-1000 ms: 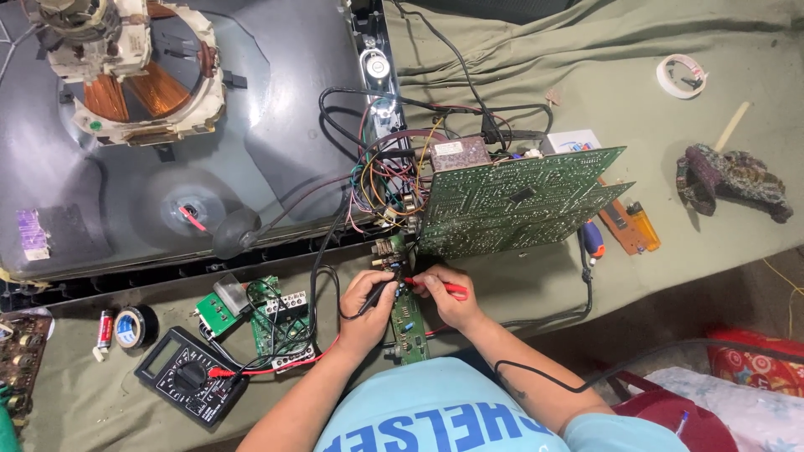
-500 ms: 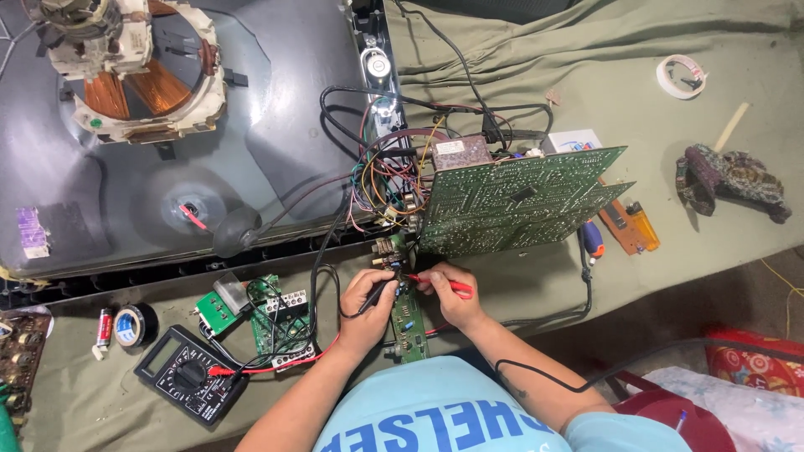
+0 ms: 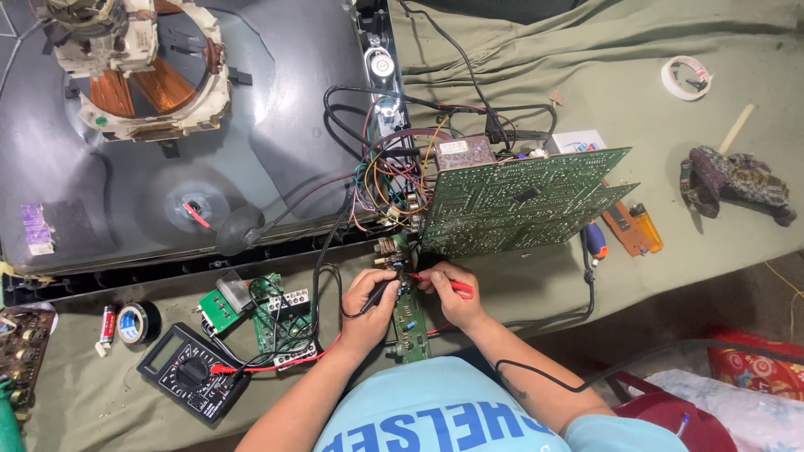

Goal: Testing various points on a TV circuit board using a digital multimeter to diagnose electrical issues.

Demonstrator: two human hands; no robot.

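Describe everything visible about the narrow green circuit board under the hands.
The narrow circuit board is a long green strip lying lengthwise on the olive cloth, running from the big tilted board toward the person. Small parts stud its top, among them blue ones. The left hand presses a black probe and the right hand a red probe onto its far end. Its near end pokes out between the wrists.

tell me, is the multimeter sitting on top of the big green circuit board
No, the multimeter lies on the green cloth at lower left, well apart from the large green circuit board, which stands right of centre.
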